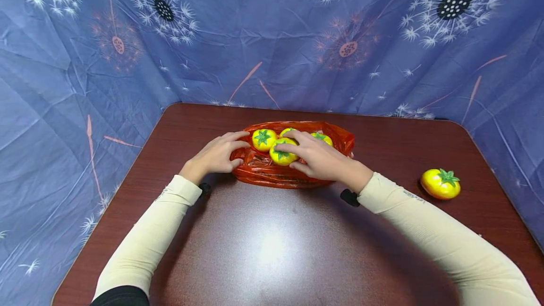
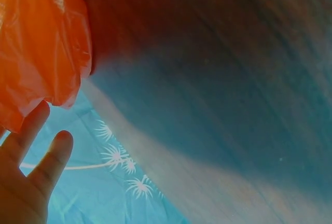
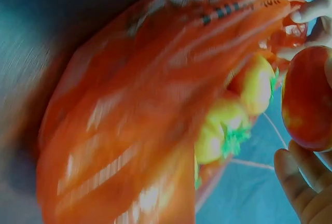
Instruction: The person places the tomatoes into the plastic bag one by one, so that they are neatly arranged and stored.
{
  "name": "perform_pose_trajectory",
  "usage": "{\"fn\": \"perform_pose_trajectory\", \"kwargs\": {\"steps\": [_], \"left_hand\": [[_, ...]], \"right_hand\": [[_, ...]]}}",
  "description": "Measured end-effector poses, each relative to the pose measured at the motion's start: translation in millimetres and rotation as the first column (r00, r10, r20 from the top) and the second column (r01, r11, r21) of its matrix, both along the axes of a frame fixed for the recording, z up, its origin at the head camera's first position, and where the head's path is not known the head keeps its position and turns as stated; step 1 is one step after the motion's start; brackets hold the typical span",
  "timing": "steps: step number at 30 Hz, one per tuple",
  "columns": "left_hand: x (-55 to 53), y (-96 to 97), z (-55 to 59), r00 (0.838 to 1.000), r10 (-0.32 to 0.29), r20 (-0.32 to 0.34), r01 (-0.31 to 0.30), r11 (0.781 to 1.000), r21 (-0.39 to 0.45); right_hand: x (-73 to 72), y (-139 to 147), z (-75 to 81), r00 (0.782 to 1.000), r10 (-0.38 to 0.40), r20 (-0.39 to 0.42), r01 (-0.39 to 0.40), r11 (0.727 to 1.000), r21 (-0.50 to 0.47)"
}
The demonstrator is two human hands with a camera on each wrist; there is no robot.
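A red plastic bag (image 1: 272, 181) lies with its mouth facing up, several yellow tomatoes inside, each with a green star-shaped leaf top. My right hand (image 1: 323, 157) holds one tomato (image 1: 280, 157) over the mouth, fingers and thumb spread around it. In the right wrist view that tomato (image 3: 307, 99) shows a red underside beside the fingers. At the bag's left rim is my left hand (image 1: 216, 152), its fingers apart and touching the plastic. The left wrist view shows one finger against the bag (image 2: 41, 42) and another digit standing free of it.
Another yellow tomato (image 1: 440, 184) sits by itself on the brown table (image 1: 395, 143), toward the right edge. A blue cloth (image 1: 255, 37) with dandelion prints hangs behind and at the sides.
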State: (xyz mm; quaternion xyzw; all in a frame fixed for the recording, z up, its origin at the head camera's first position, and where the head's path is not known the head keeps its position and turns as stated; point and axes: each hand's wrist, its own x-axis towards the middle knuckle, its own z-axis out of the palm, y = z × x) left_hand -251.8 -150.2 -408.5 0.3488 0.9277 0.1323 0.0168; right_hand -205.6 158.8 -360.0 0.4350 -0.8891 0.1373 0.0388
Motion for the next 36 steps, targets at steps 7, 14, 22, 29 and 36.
{"fn": "perform_pose_trajectory", "kwargs": {"steps": [7,14,22,29,36], "left_hand": [[-0.3,-2.2,-0.7,1.0,0.006,0.001,-0.006,1.0,-0.007],[-1.5,-3.8,-2.2,1.0,0.001,-0.017,-0.002,1.0,-0.024],[-3.5,-0.9,4.2,1.0,-0.024,-0.01,0.023,0.999,-0.047],[-7.6,3.1,11.3,0.999,-0.047,-0.006,0.046,0.992,-0.115],[-10.8,5.8,13.7,0.998,-0.053,0.016,0.054,0.987,-0.154]], "right_hand": [[-5.9,-21.8,-22.9,0.998,-0.049,0.04,0.05,0.999,-0.006],[-5.6,-34.8,-33.6,0.992,-0.098,0.076,0.101,0.995,-0.025],[-4.6,-40.6,-39.8,0.976,-0.194,0.097,0.199,0.979,-0.051],[-8.0,-42.3,-44.9,0.972,-0.225,0.068,0.227,0.973,-0.026],[-9.2,-44.6,-48.0,0.971,-0.231,0.068,0.233,0.972,-0.03]]}}
